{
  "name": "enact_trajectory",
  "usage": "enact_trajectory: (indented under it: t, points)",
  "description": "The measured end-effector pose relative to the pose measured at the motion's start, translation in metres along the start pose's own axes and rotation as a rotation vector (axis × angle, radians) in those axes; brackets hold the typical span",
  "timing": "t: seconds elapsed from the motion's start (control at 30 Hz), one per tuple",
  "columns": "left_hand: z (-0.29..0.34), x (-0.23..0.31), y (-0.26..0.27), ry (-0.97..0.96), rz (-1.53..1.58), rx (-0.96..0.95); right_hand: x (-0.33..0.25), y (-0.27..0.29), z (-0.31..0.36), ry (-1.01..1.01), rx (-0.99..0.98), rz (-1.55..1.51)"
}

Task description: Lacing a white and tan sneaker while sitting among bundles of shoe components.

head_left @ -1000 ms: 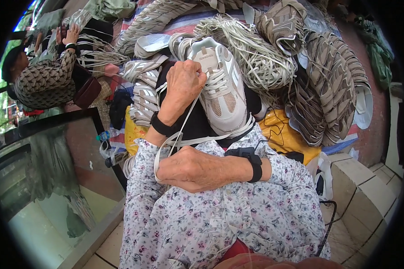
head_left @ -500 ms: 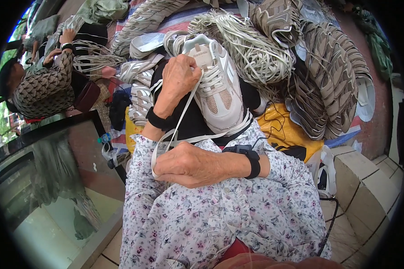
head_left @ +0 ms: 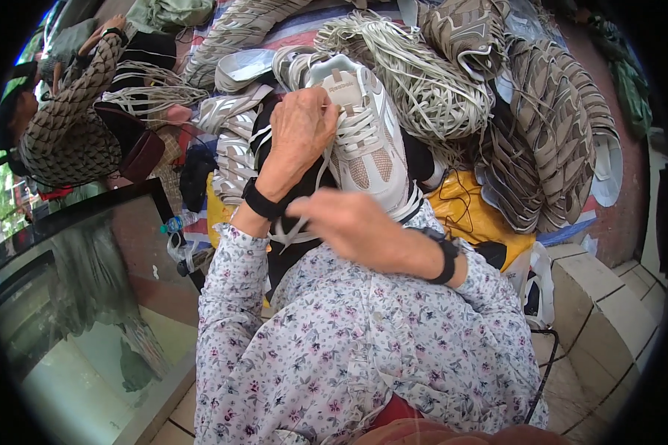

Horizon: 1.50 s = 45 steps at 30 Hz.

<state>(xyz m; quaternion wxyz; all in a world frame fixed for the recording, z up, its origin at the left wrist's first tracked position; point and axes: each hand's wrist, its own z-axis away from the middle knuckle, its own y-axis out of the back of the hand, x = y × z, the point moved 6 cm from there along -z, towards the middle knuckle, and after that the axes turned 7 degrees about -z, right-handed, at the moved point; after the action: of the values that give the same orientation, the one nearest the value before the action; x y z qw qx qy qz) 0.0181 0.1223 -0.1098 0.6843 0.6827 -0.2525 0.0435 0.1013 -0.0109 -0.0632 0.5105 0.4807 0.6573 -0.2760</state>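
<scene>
A beige and white sneaker upper (head_left: 371, 165) lies toe toward me over my dark-trousered lap, with a pale shoelace (head_left: 358, 133) threaded across part of its front. At the left eyelet edge my left hand (head_left: 298, 130) is closed, thumb and finger pinched on the shoelace; its fingertips are partly hidden. My right hand (head_left: 360, 226) is just below the toe, smeared by motion, its fingers pointing left toward my left wrist. A loose length of lace dangles by those fingers. Whether they hold it is not clear. Both wrists wear black bands.
Around the sneaker lie a bundle of pale laces (head_left: 430, 96), a row of stacked brown shoe uppers (head_left: 553, 133) and white uppers (head_left: 234, 159). A yellow bag (head_left: 460, 215) sits at right. Another person (head_left: 70, 126) works at far left beside a glass-panelled frame (head_left: 89, 297).
My right hand has moved up and right toward the sneaker, and the lace once stretched to it now hangs slack. My left hand stays at the eyelets. The other person's arm has risen.
</scene>
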Motion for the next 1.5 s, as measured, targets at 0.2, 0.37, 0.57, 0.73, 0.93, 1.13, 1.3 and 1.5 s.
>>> enact_trajectory:
  t: [0.2,0.37,0.57,0.73,0.93,1.13,1.3,1.5]
  points:
    - [-0.005,0.002,-0.024,0.059,0.212,0.002,0.055,0.098,-0.024,-0.093,0.310,0.312]
    - [0.004,-0.032,-0.015,0.315,0.735,-0.251,0.083,0.099,-0.052,0.063,0.127,0.544]
    - [0.027,-0.030,-0.009,0.437,1.308,-0.722,0.086,0.091,-0.065,0.107,-0.113,0.742]
    - [0.030,-0.007,0.000,0.247,1.097,-0.768,0.094,0.087,-0.073,0.068,-0.242,0.746]
    - [0.048,-0.019,0.015,0.387,1.040,-0.527,0.086,0.087,-0.070,0.045,-0.213,0.685]
    - [0.072,-0.038,-0.005,0.624,1.252,-0.788,0.064,0.131,-0.058,0.030,-0.055,0.861]
    - [0.069,-0.021,-0.006,0.367,0.889,-0.697,0.078,0.168,-0.035,0.012,0.144,0.742]
    - [0.048,-0.006,0.012,0.094,0.164,0.000,0.116,0.178,-0.005,-0.402,0.167,0.341]
